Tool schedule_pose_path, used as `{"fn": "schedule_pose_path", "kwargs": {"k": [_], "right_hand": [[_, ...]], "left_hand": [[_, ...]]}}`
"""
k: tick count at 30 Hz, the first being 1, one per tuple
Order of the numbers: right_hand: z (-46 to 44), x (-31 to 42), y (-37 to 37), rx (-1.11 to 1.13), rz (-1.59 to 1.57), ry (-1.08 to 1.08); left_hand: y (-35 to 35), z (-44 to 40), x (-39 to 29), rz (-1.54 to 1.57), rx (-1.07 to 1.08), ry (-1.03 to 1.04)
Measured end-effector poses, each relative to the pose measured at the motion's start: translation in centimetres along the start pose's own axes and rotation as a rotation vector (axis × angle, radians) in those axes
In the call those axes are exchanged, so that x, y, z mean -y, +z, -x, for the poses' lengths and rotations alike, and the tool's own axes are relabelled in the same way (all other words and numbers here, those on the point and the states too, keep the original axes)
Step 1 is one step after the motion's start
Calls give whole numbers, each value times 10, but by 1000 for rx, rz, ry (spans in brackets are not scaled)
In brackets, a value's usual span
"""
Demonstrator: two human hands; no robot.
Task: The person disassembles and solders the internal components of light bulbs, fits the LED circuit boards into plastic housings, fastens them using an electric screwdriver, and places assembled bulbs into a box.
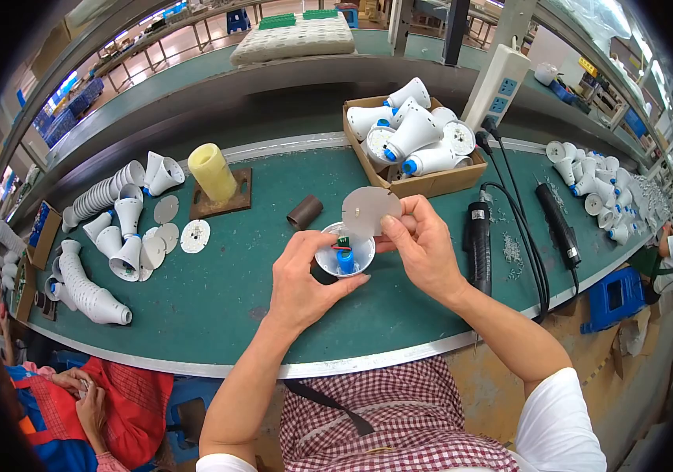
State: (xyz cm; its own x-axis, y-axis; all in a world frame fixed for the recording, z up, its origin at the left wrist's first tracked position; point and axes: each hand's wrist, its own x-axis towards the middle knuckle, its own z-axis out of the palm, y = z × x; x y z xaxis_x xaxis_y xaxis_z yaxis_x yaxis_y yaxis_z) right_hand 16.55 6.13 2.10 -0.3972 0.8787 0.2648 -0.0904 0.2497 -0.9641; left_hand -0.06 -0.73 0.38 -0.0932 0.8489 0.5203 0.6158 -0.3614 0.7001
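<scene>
My left hand is closed around a white lamp housing, its open mouth facing up. Inside it show a blue part and a small green circuit board with a red wire. Between the thumb and fingers of my right hand, a thin round grey disc is held tilted just above the housing's rim. Whether a wire joins the disc to the housing I cannot tell. A short brown tube lies on the table just behind my left hand.
On the green table, stacked white housings and loose discs lie left, near a yellow cylinder. A cardboard box of housings stands behind. Two black electric screwdrivers with cables, scattered screws and more housings lie right.
</scene>
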Motion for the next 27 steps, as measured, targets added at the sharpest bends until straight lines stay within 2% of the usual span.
{"fn": "schedule_pose_path", "kwargs": {"k": [7,12,14,15,17,21,23,27], "right_hand": [[0,-2,-4,-13,83,-5],[-1,8,-13,-18,201,14],[-1,11,-19,-51,396,-125],[-2,13,-22,-55,398,-122],[-4,14,-27,-64,589,-350],[-4,11,-32,-83,649,-346],[-4,7,-33,-52,745,-451],[-5,6,-31,-45,836,-522]], "left_hand": [[6,1,2,-26,-45,29],[5,-12,-11,-74,56,21],[8,-18,-14,-59,95,16],[11,-20,-15,-48,130,8],[14,-25,-15,-55,165,-11],[18,-30,-15,-40,206,-60],[17,-31,-14,-30,216,-86],[18,-30,-9,14,201,-132]]}}
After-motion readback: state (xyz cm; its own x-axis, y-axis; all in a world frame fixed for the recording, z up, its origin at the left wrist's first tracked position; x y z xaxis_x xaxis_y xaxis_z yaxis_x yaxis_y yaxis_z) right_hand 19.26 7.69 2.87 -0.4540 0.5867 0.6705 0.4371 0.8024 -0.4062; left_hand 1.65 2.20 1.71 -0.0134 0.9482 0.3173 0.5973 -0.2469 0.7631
